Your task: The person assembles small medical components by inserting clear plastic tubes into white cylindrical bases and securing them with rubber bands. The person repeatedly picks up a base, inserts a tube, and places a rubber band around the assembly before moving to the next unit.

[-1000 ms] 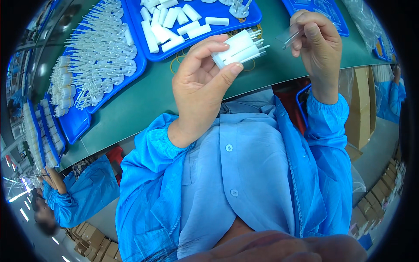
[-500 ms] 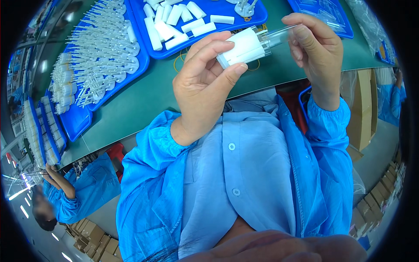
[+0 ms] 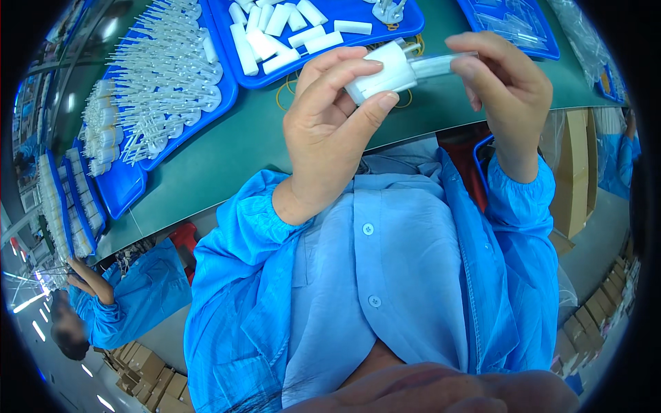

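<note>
My left hand [image 3: 320,134] is closed around a bundle of white cylinders [image 3: 387,72] held above the table's near edge. Thin rods poke out at the bundle's right end. A clear plastic tube [image 3: 434,65] lies against that end, pointing right. My right hand [image 3: 506,96] pinches the tube's far end between thumb and index finger, with the other fingers curled loosely. Whether the tube encloses part of the bundle, I cannot tell.
Behind my hands, a blue tray [image 3: 258,82] holds loose white cylinders [image 3: 279,34]. Far left, another blue tray [image 3: 226,103] carries many pronged white discs [image 3: 162,76]. Clear plastic pieces [image 3: 513,24] fill a tray at far right. A co-worker [image 3: 124,296] sits at left.
Both hands have shifted slightly right. My right hand has also come down a little, and the clear tube is tilted less and lies closer in line with the white bundle.
</note>
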Action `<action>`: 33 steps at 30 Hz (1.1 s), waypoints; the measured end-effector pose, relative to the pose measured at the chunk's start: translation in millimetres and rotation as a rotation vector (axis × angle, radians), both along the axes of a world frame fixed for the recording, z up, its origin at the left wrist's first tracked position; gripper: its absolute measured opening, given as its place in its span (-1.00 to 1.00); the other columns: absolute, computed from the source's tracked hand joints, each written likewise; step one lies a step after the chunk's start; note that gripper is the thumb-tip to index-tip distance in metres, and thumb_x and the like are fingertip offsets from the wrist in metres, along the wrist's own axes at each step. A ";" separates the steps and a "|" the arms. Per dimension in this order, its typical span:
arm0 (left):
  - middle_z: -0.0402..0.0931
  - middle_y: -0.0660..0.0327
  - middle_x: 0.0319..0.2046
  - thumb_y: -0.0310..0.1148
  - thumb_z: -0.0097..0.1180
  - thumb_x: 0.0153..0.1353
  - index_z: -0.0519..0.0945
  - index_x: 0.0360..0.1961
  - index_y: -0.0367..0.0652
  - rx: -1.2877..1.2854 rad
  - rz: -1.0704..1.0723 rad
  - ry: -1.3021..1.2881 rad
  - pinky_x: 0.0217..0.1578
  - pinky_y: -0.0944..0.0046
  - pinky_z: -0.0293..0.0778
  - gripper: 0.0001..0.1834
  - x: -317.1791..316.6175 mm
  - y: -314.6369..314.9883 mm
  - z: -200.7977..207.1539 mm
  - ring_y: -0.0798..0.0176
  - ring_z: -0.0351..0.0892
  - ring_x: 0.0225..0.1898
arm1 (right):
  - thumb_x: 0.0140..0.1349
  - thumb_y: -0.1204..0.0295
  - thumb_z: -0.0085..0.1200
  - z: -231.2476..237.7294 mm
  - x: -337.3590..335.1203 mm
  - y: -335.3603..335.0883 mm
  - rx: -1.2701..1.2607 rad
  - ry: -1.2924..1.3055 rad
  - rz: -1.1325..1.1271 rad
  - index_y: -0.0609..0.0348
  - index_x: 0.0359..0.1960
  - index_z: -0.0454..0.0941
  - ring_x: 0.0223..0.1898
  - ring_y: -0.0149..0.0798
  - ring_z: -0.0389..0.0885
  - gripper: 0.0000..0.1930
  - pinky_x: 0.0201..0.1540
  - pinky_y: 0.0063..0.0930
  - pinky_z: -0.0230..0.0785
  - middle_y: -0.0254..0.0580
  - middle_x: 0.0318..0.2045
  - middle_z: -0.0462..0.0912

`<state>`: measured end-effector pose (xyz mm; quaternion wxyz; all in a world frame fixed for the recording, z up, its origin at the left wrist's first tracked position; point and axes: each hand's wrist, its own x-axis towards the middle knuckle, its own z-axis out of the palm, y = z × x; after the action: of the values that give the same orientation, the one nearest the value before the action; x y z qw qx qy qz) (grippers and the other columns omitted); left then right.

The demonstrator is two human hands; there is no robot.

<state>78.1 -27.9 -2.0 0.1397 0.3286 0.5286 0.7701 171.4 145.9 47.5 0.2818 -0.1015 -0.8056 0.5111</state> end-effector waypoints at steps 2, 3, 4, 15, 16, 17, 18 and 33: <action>0.38 0.07 0.07 -0.65 0.22 0.11 0.56 -0.07 -0.35 -0.026 0.013 0.027 0.02 0.29 0.43 -0.68 -0.2 -0.1 -1.9 0.22 0.44 0.04 | 0.19 0.54 0.17 -0.7 -0.5 5.4 0.162 0.138 0.108 0.32 -0.17 0.62 -0.63 -0.60 0.34 -0.82 -0.62 -0.75 0.11 -0.35 -0.53 0.52; 0.38 0.09 0.06 -0.65 0.22 0.12 0.57 -0.07 -0.35 -0.039 0.019 0.041 0.00 0.30 0.43 -0.69 0.0 -0.5 -2.7 0.23 0.44 0.03 | 0.19 0.55 0.18 -1.3 -0.3 7.4 0.243 0.208 0.163 0.32 -0.17 0.62 -0.62 -0.60 0.35 -0.82 -0.61 -0.75 0.12 -0.34 -0.51 0.53; 0.34 0.10 0.06 -0.66 0.22 0.11 0.57 -0.08 -0.35 -0.019 0.012 0.035 0.02 0.29 0.46 -0.69 0.1 -0.8 -2.6 0.21 0.43 0.06 | 0.19 0.55 0.18 -1.0 0.7 7.1 0.184 0.175 0.145 0.32 -0.17 0.62 -0.62 -0.60 0.36 -0.82 -0.61 -0.75 0.13 -0.33 -0.50 0.54; 0.27 0.07 0.05 -0.56 0.12 0.24 0.57 -0.02 -0.34 0.027 0.068 0.191 0.04 0.23 0.45 -0.73 0.4 -2.7 -3.8 0.04 0.41 0.14 | 0.21 0.50 0.18 -1.8 6.8 10.1 -0.160 0.057 0.075 0.30 -0.14 0.62 -0.63 -0.61 0.34 -0.79 -0.63 -0.75 0.12 -0.39 -0.60 0.50; 0.27 0.07 0.04 -0.54 0.11 0.25 0.57 -0.02 -0.34 0.015 0.086 0.222 0.04 0.23 0.43 -0.73 -1.5 -2.5 -5.7 0.05 0.41 0.14 | 0.22 0.49 0.17 -1.3 6.9 9.9 -0.150 0.055 0.068 0.30 -0.14 0.62 -0.63 -0.61 0.34 -0.79 -0.63 -0.75 0.12 -0.39 -0.60 0.49; 0.28 0.07 0.03 -0.52 0.10 0.27 0.56 -0.01 -0.34 0.003 0.103 0.252 0.05 0.24 0.41 -0.73 -4.2 -2.2 -8.6 0.06 0.41 0.13 | 0.22 0.49 0.17 -0.9 7.1 9.6 -0.141 0.053 0.061 0.30 -0.13 0.62 -0.63 -0.61 0.33 -0.79 -0.63 -0.75 0.11 -0.40 -0.61 0.48; 0.29 0.07 0.02 -0.50 0.08 0.28 0.56 0.00 -0.33 -0.010 0.120 0.282 0.06 0.24 0.38 -0.73 -5.6 -2.0 -9.9 0.07 0.41 0.12 | 0.23 0.48 0.16 -0.4 7.3 9.3 -0.132 0.050 0.053 0.30 -0.13 0.62 -0.63 -0.61 0.33 -0.79 -0.63 -0.74 0.11 -0.40 -0.61 0.47; 0.34 0.07 -0.04 -0.50 0.06 0.29 0.58 -0.02 -0.32 -0.095 0.163 0.306 0.00 0.32 0.36 -0.74 -4.6 -2.4 -4.9 0.17 0.42 0.02 | 0.29 0.45 0.10 -3.3 -0.1 17.7 -0.171 0.042 0.087 0.30 -0.14 0.62 -0.67 -0.61 0.28 -0.80 -0.66 -0.74 0.04 -0.42 -0.65 0.42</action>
<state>73.5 -30.3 -6.9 0.0100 0.3908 0.6044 0.6942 171.3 163.5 44.1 0.2666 -0.0791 -0.7566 0.5918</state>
